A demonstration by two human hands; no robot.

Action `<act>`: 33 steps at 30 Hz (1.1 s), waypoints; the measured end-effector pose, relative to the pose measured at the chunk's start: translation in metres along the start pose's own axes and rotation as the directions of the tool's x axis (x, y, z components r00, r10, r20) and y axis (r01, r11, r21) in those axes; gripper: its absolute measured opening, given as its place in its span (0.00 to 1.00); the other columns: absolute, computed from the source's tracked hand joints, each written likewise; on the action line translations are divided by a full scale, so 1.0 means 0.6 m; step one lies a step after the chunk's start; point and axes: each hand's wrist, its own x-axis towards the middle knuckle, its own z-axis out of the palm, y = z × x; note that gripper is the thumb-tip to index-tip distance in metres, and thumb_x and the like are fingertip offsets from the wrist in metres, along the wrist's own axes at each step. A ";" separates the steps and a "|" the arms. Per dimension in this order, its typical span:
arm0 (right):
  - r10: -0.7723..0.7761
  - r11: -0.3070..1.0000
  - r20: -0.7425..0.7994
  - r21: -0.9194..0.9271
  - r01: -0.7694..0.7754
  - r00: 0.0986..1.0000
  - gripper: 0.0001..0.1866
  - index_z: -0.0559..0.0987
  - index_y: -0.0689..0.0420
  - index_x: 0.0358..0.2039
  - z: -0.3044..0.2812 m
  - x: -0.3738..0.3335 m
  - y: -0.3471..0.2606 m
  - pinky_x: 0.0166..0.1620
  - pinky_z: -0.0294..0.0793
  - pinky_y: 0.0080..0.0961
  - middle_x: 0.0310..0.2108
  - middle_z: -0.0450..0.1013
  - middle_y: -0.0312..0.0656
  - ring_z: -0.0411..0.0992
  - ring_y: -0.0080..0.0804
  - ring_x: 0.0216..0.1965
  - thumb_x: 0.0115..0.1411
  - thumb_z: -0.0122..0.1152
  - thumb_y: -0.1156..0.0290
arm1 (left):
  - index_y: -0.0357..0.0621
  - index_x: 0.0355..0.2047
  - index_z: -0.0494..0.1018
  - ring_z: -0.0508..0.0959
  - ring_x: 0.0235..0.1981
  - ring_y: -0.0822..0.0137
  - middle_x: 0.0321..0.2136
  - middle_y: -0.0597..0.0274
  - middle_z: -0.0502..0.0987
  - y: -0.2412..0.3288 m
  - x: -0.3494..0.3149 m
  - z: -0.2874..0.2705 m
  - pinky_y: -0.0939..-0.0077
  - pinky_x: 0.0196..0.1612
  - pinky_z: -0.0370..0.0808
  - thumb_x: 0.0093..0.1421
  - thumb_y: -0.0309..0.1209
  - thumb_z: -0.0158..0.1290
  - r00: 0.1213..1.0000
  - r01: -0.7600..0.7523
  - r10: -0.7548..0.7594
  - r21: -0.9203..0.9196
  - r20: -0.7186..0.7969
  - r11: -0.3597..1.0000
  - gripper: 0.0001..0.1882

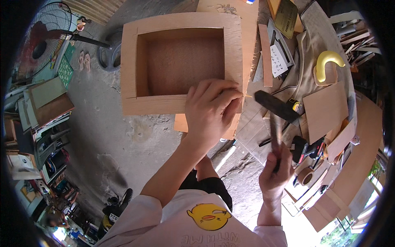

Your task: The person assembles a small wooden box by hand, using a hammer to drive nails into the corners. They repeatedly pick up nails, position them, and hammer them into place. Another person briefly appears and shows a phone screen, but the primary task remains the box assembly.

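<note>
A light wooden box (181,20) with a wide frame-like rim and a recessed brown panel stands at the upper middle. My left hand (210,109) rests over its near right corner. Thumb and fingers are pinched at the box's right side, where a thin yellowish nail (248,96) pokes out sideways. In my right hand (276,173) is a hammer (276,107), gripped by its wooden handle. The dark hammer head is just right of the nail, apart from it. My left fingers partly hide the corner.
A wooden board (247,45) with scattered nails (225,8) lies under the box. To the right are a tape measure (295,105), a cordless tool (299,147), a tape roll (305,177), cardboard (327,111) and a yellow curved object (325,66). A standing fan (41,47) is far left.
</note>
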 end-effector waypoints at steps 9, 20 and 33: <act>-0.091 0.994 -0.017 -0.066 0.090 0.996 0.15 0.74 0.67 0.53 0.009 0.009 -0.003 0.29 0.79 0.36 0.33 0.80 0.55 0.83 0.51 0.29 0.69 0.56 0.74 | 0.54 0.32 0.82 0.80 0.37 0.66 0.37 0.74 0.83 0.001 -0.002 0.000 0.66 0.39 0.71 0.52 0.29 0.68 1.000 0.010 -0.010 0.006 0.005 1.000 0.08; -0.055 0.996 -0.230 -0.087 0.036 0.972 0.20 0.74 0.73 0.50 -0.009 -0.017 -0.016 0.24 0.62 0.23 0.26 0.69 0.41 0.66 0.25 0.21 0.73 0.53 0.64 | 0.54 0.34 0.81 0.81 0.40 0.65 0.43 0.69 0.83 0.007 -0.002 -0.038 0.62 0.44 0.71 0.52 0.42 0.70 0.999 0.021 -0.024 0.075 0.043 0.997 0.13; -0.203 0.970 -0.183 -0.170 0.172 0.962 0.23 0.66 0.69 0.63 0.002 -0.032 0.015 0.28 0.68 0.20 0.32 0.76 0.44 0.66 0.25 0.22 0.75 0.49 0.65 | 0.57 0.27 0.76 0.79 0.35 0.67 0.36 0.72 0.81 -0.029 -0.027 -0.034 0.62 0.44 0.69 0.52 0.46 0.69 0.989 -0.122 0.111 0.113 0.102 0.986 0.15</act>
